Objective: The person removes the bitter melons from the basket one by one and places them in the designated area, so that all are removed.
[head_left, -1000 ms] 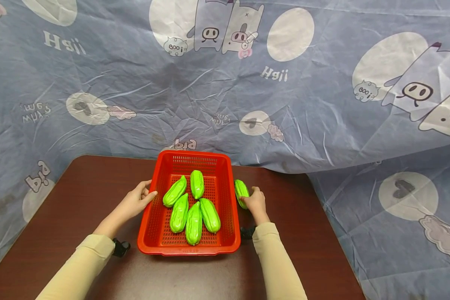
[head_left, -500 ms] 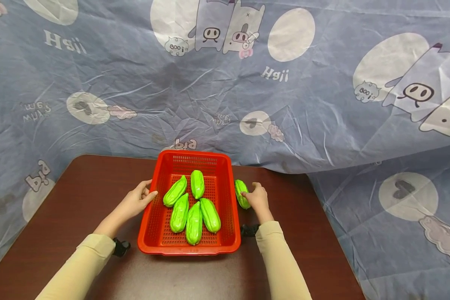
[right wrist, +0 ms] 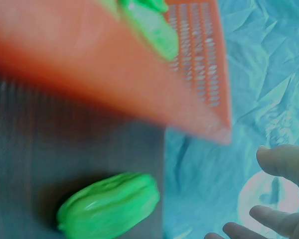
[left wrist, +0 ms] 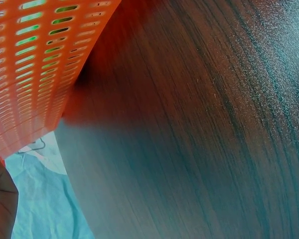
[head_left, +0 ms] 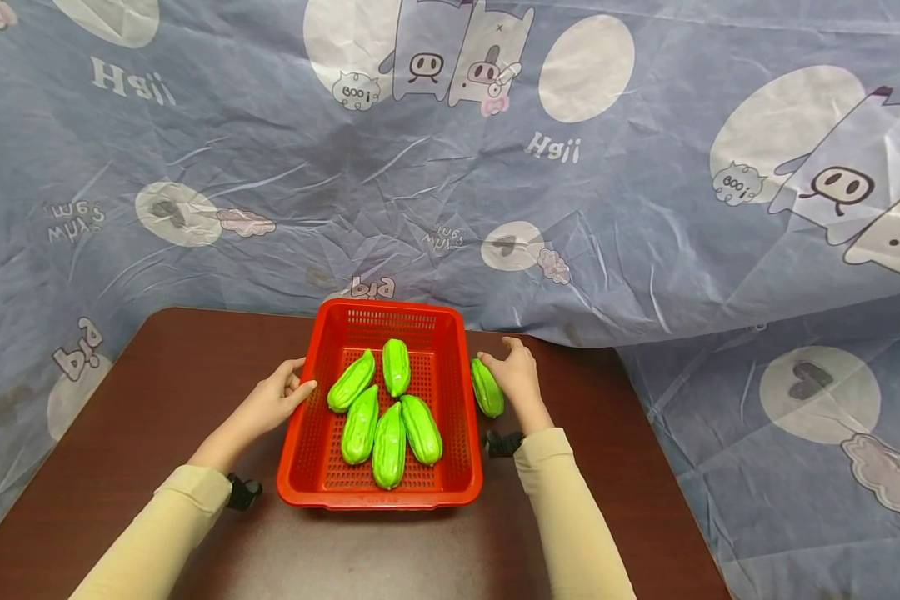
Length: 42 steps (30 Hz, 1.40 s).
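A red plastic basket with slotted walls sits on the brown table. Several shiny, ridged green gourds lie inside it. My left hand holds the basket's left rim, thumb on top; only part of that hand shows in the left wrist view. Another green gourd lies on the table just outside the basket's right wall. Above and right of it is my right hand, holding nothing. In the right wrist view, that hand's spread fingers are apart from the lone gourd.
The dark brown table extends to both sides and in front of the basket. Behind it hangs a blue-grey cloth printed with cartoon pigs, close to the table's back edge.
My right hand has let go of the lone gourd and moved away from me and slightly right. The gourd stays beside the basket. My left hand and the basket have not visibly moved.
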Motion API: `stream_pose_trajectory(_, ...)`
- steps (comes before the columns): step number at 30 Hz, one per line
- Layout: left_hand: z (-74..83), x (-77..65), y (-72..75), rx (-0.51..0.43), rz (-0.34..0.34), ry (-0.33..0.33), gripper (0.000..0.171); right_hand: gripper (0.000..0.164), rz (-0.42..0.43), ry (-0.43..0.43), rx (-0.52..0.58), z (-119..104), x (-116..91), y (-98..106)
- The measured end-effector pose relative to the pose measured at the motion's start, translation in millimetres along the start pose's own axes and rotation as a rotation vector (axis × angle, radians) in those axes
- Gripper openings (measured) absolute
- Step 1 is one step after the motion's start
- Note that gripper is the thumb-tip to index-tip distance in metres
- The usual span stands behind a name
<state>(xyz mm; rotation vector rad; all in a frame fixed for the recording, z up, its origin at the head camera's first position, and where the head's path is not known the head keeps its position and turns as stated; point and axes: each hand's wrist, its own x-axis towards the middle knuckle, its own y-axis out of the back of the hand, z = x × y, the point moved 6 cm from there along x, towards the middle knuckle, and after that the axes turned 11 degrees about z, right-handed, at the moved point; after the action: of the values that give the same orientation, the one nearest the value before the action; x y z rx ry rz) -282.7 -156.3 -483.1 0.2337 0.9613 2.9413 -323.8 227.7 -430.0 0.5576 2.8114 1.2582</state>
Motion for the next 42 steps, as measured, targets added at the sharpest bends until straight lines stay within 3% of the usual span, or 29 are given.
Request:
stream_pose_trajectory(9, -2.4, 2.6, -0.4, 0.009, 0.015, -0.008, 0.059, 0.067, -0.040, 0.028, 0.057, -47, -6, -5)
stream_pose_trajectory(20, -1.8, 2.6, 0.5, 0.009, 0.013, 0.003, 0.060, 0.064, -0.064, 0.046, 0.096, -81, -13, -40)
stream_pose_trajectory(30, 1.6, 2.6, -0.6, 0.018, 0.018, 0.005, 0.060, 0.062, -0.114, 0.051, 0.110, -88, -29, -81)
stream_pose_trajectory(42, -1.9, 0.5, -1.8, 0.013, 0.010, 0.003, 0.062, 0.062, -0.157, 0.011, 0.053, -71, -39, -122)
